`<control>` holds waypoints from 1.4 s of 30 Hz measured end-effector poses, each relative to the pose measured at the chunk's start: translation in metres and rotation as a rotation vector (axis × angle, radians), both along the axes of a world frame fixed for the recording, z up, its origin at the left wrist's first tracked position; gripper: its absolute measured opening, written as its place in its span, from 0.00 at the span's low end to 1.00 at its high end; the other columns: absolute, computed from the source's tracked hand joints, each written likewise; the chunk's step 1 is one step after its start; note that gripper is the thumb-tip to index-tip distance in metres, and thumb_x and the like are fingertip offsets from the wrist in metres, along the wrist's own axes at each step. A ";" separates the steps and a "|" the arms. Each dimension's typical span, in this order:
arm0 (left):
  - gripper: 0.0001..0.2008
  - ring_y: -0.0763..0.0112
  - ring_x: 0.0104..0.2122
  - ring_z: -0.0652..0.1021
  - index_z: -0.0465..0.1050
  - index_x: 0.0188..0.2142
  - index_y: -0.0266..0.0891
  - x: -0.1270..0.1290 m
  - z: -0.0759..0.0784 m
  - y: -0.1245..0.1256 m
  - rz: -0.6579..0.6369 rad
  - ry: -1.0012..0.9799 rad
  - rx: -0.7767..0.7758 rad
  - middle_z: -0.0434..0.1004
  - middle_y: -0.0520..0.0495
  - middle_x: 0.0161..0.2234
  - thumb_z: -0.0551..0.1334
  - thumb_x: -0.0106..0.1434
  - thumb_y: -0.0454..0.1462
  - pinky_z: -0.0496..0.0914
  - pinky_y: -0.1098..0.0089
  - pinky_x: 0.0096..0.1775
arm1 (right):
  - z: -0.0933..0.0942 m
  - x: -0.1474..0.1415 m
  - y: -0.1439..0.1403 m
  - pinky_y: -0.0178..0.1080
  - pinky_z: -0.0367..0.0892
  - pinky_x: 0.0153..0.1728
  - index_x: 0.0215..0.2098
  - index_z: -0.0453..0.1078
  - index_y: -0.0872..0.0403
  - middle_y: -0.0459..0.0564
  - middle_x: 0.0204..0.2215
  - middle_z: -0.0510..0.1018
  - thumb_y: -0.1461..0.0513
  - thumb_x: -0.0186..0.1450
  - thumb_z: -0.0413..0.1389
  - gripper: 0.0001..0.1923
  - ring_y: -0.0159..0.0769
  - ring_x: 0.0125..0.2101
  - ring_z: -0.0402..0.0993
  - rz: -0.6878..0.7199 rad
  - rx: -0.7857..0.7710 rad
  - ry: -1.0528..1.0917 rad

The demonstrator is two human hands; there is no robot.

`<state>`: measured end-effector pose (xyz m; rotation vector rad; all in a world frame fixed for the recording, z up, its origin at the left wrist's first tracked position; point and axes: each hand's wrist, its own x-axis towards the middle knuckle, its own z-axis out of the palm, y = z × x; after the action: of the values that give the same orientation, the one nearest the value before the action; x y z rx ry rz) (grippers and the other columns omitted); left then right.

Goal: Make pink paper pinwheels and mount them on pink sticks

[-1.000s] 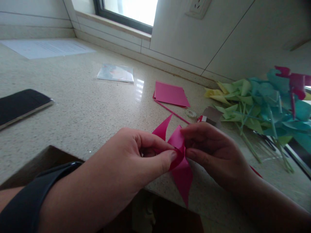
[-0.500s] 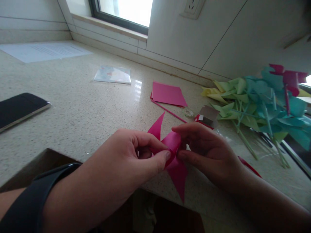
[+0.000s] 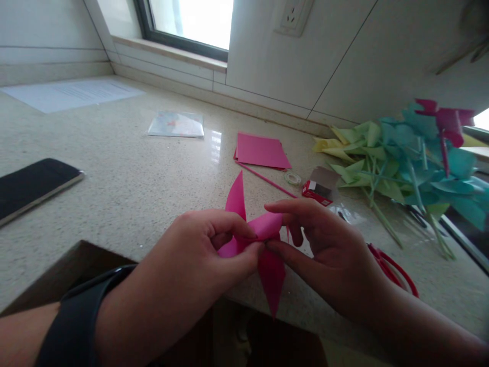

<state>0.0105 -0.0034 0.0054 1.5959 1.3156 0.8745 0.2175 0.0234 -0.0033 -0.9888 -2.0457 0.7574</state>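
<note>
A pink paper pinwheel [image 3: 263, 239] is held over the near edge of a speckled stone counter [image 3: 133, 173]. My left hand [image 3: 198, 255] pinches its centre between thumb and forefinger; a dark band is on that wrist. My right hand [image 3: 324, 244] holds the right side of the same pinwheel, its forefinger on a folded flap and its thumb beneath. One pointed blade sticks up, another hangs down past the counter edge.
Pink paper sheets [image 3: 260, 151], a pink stick [image 3: 267, 181], a small tape roll [image 3: 293, 178] and a red-and-brown box [image 3: 321, 186] lie behind my hands. A heap of green, blue and pink pinwheels [image 3: 412, 158] fills the right. Red-handled scissors [image 3: 393, 265], a phone [image 3: 32, 186], a plastic packet [image 3: 176, 125].
The pinwheel has turned in my hands: its upper blade now points more upright and a flap lies folded flat across the centre. My right fingers have opened out slightly.
</note>
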 end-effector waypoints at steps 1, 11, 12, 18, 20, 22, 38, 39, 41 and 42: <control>0.07 0.78 0.22 0.70 0.80 0.29 0.44 0.000 0.001 0.000 0.005 0.000 0.011 0.74 0.57 0.21 0.66 0.61 0.41 0.61 0.78 0.22 | 0.001 0.000 -0.002 0.35 0.66 0.32 0.54 0.70 0.39 0.41 0.39 0.77 0.66 0.64 0.63 0.24 0.32 0.32 0.68 -0.019 0.010 -0.009; 0.09 0.75 0.22 0.67 0.82 0.29 0.42 0.002 0.012 0.005 0.032 0.010 -0.002 0.73 0.55 0.22 0.66 0.61 0.42 0.62 0.75 0.25 | 0.011 -0.003 0.000 0.36 0.66 0.30 0.57 0.69 0.47 0.46 0.40 0.80 0.65 0.64 0.62 0.23 0.34 0.36 0.73 -0.084 0.107 -0.055; 0.09 0.75 0.22 0.67 0.83 0.30 0.42 0.003 0.012 0.005 0.030 0.009 -0.005 0.73 0.54 0.22 0.66 0.61 0.42 0.62 0.74 0.25 | 0.011 -0.003 0.000 0.37 0.66 0.31 0.57 0.70 0.48 0.46 0.40 0.80 0.64 0.64 0.62 0.22 0.35 0.37 0.74 -0.082 0.110 -0.053; 0.10 0.72 0.24 0.69 0.83 0.32 0.41 0.003 0.009 0.003 0.040 0.008 -0.001 0.76 0.52 0.25 0.67 0.61 0.44 0.63 0.72 0.27 | 0.008 -0.002 0.000 0.42 0.68 0.37 0.62 0.64 0.48 0.50 0.44 0.79 0.64 0.65 0.61 0.29 0.40 0.40 0.73 -0.094 0.125 -0.085; 0.09 0.72 0.25 0.69 0.83 0.33 0.42 0.003 0.008 0.002 0.048 0.026 0.014 0.76 0.52 0.25 0.66 0.62 0.43 0.63 0.72 0.28 | 0.006 -0.002 0.000 0.44 0.68 0.40 0.63 0.62 0.47 0.50 0.44 0.78 0.64 0.65 0.61 0.30 0.40 0.41 0.73 -0.084 0.106 -0.079; 0.08 0.72 0.25 0.69 0.83 0.33 0.42 0.004 0.008 0.001 0.050 0.043 0.033 0.76 0.52 0.25 0.66 0.62 0.42 0.63 0.72 0.28 | 0.006 -0.003 0.000 0.45 0.67 0.43 0.62 0.63 0.47 0.49 0.42 0.78 0.65 0.65 0.60 0.28 0.39 0.41 0.73 -0.060 0.092 -0.047; 0.30 0.63 0.42 0.77 0.60 0.51 0.42 -0.006 -0.011 0.012 0.303 -0.100 0.196 0.73 0.46 0.45 0.72 0.56 0.47 0.71 0.64 0.43 | 0.005 -0.001 0.004 0.42 0.65 0.40 0.53 0.64 0.49 0.49 0.40 0.79 0.67 0.64 0.60 0.21 0.38 0.41 0.75 -0.065 0.051 0.122; 0.31 0.63 0.42 0.78 0.59 0.53 0.42 -0.008 -0.012 0.016 0.250 -0.207 0.111 0.73 0.45 0.46 0.71 0.58 0.47 0.73 0.63 0.42 | 0.005 0.000 0.004 0.42 0.64 0.39 0.52 0.64 0.49 0.48 0.40 0.79 0.68 0.63 0.60 0.21 0.38 0.40 0.74 -0.068 0.053 0.123; 0.26 0.61 0.44 0.79 0.63 0.55 0.39 -0.013 -0.011 0.024 0.076 -0.353 -0.056 0.76 0.41 0.49 0.67 0.63 0.47 0.74 0.63 0.46 | 0.006 0.000 0.006 0.41 0.64 0.38 0.52 0.65 0.49 0.47 0.39 0.79 0.68 0.62 0.61 0.21 0.37 0.38 0.73 -0.072 0.054 0.125; 0.24 0.60 0.44 0.80 0.66 0.54 0.38 -0.016 -0.010 0.027 0.005 -0.401 -0.093 0.78 0.40 0.49 0.67 0.63 0.47 0.74 0.63 0.46 | 0.006 0.000 0.006 0.41 0.64 0.38 0.52 0.65 0.49 0.46 0.38 0.78 0.68 0.62 0.61 0.21 0.36 0.37 0.73 -0.071 0.057 0.128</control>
<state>-0.0053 0.0237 -0.0048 1.2645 1.0580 1.0562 0.2178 0.0296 0.0030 -0.9511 -1.9022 0.7038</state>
